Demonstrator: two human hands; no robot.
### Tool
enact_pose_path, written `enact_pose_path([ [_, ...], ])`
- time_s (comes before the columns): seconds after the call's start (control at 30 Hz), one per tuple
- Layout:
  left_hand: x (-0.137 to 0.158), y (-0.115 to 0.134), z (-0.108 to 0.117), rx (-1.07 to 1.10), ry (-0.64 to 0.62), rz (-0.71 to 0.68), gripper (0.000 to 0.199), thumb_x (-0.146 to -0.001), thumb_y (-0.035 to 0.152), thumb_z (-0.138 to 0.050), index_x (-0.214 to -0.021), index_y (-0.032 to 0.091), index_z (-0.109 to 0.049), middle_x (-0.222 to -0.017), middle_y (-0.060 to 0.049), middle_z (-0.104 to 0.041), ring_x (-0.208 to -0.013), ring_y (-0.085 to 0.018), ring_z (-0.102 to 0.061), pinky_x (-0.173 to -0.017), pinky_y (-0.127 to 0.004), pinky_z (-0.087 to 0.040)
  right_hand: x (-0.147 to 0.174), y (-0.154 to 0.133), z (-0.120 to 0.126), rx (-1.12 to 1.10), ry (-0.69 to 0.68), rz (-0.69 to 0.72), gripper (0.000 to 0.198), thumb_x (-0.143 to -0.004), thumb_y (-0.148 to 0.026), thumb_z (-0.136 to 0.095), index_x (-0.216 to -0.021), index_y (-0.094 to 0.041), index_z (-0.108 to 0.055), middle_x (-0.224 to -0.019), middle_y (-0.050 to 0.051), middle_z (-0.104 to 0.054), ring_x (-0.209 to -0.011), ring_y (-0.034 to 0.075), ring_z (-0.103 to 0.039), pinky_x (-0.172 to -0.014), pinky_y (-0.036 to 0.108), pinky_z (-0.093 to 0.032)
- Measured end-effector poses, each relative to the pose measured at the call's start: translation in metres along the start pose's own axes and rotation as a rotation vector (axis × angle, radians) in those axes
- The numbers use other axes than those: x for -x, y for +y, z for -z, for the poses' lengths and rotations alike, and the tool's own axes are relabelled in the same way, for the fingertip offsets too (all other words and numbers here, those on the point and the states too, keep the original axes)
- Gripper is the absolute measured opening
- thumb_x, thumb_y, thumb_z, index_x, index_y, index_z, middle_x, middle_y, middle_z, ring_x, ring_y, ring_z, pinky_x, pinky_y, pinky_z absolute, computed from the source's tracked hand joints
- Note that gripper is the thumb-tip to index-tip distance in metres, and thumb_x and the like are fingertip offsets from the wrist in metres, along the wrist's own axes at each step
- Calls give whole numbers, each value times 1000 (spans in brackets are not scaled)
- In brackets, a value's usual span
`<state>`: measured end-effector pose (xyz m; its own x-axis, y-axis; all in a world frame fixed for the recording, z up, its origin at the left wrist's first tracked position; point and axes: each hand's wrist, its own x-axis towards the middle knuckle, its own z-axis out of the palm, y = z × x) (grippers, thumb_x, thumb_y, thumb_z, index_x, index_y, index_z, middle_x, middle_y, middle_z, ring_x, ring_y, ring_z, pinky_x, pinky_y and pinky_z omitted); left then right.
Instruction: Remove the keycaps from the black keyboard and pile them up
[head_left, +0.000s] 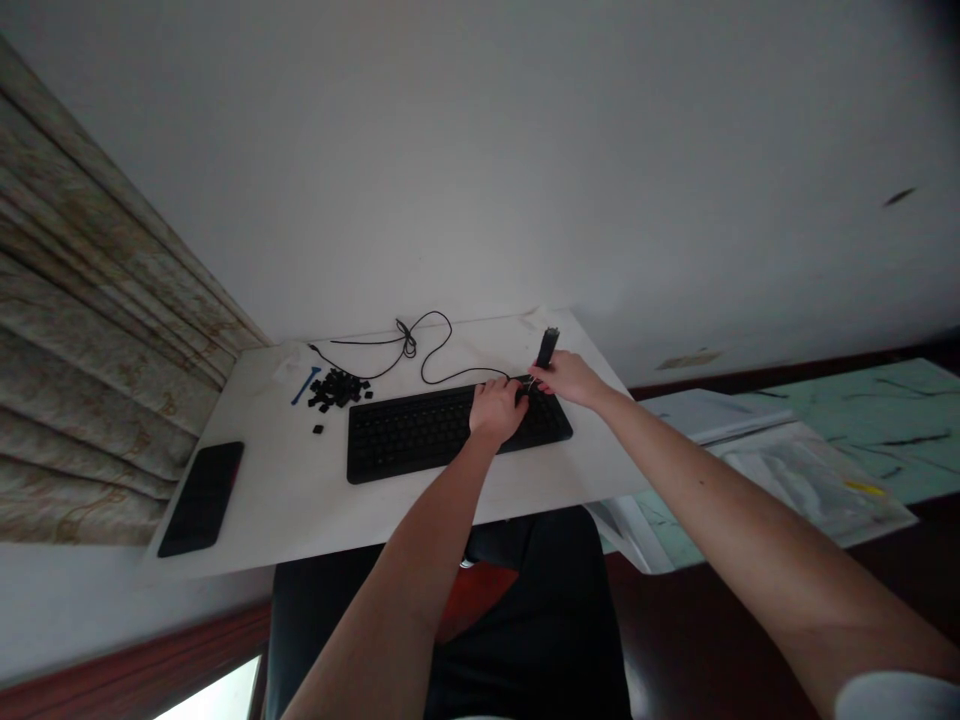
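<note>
The black keyboard (409, 432) lies on the white surface (300, 510), with the left hand (496, 408) resting on its right half; whether that hand grips anything, I cannot tell. The right hand (568, 376) grasps a black-handled tool (548, 346) over the keyboard's back edge. Near the keyboard's back left corner sit black keycaps (337, 388) and 1 blue tool (306, 385).

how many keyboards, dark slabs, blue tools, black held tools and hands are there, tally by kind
keyboard: 1
dark slab: 1
blue tool: 1
black held tool: 1
hands, left hand and right hand: 2
Total: 6
</note>
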<state>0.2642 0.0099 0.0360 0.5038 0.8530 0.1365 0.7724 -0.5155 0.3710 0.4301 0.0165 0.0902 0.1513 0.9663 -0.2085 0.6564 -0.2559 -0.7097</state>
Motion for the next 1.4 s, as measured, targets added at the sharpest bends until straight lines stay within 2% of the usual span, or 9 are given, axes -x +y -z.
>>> enact_pose_path([
  [0.2,0,1,1,-9,-13,12,27,-101,38,-49,-118,22,-64,-120,-9,-67,-116,-26,-58,-100,-42,-43,2,-5,-4,44,11,-25,15,-94,-26,-67,-94,-11,-69,-86,14,-77,-68,20,-75,-59,25,-60],
  [0.47,0,2,2,-16,-19,11,26,-102,37,-48,-118,22,-63,-121,-9,-66,-117,-26,-58,-101,-41,-43,4,-9,-4,190,58,43,18,-94,-30,-67,-97,-12,-72,-88,12,-78,-76,22,-76,-69,26,-58],
  [0.9,0,3,4,-18,-32,10,27,-101,37,-50,-120,23,-62,-121,-9,-67,-116,-27,-58,-100,-43,-43,1,-8,-7,385,49,131,16,-94,-27,-65,-92,-14,-73,-85,9,-77,-80,21,-74,-69,23,-50],
  [1.1,1,3,7,-19,-43,24,28,-102,38,-48,-121,23,-62,-120,-10,-66,-117,-27,-58,-101,-43,-43,-5,-12,-2,230,-82,66,16,-93,-26,-66,-90,-12,-73,-79,9,-76,-67,19,-72,-65,25,-53],
  [1.3,1,2,5,-21,-37,9,28,-102,38,-47,-120,23,-63,-120,-9,-66,-116,-27,-58,-101,-43,-42,3,-15,-3,392,66,98,22,-93,-33,-65,-90,-13,-73,-83,13,-77,-82,26,-75,-75,30,-54],
  [1.4,0,2,3,-17,-31,10,27,-102,37,-47,-119,23,-63,-120,-9,-66,-116,-27,-58,-100,-43,-43,6,-13,-4,358,109,66,23,-95,-34,-63,-93,-14,-72,-86,12,-77,-81,25,-75,-73,29,-54],
])
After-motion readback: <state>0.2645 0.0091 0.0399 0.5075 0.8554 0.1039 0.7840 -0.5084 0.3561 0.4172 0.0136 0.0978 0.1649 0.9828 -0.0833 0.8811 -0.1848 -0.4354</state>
